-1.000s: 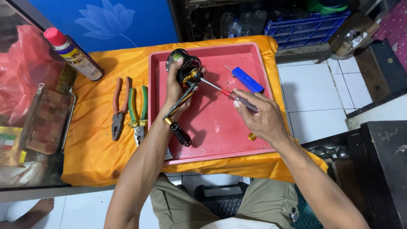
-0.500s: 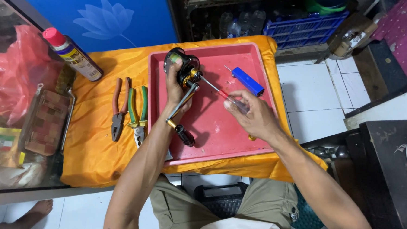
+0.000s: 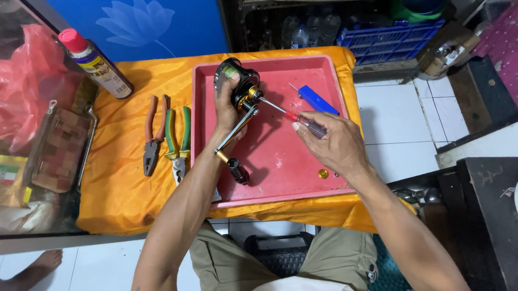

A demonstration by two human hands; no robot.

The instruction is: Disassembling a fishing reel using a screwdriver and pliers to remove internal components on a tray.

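My left hand grips a black fishing reel with gold parts above a red tray. The reel's crank handle hangs down toward the tray, ending in a black knob. My right hand holds a screwdriver with a red and dark handle. Its metal tip touches the gold centre of the reel. A small gold part lies on the tray close to my right wrist.
A blue-handled tool lies at the tray's far side. Red-handled pliers and green-handled pliers rest on the orange cloth left of the tray. A red-capped spray can lies at far left, beside a glass case.
Both hands have stayed at the reel. The screwdriver tip remains on the reel's centre, with only small shifts of the right hand.
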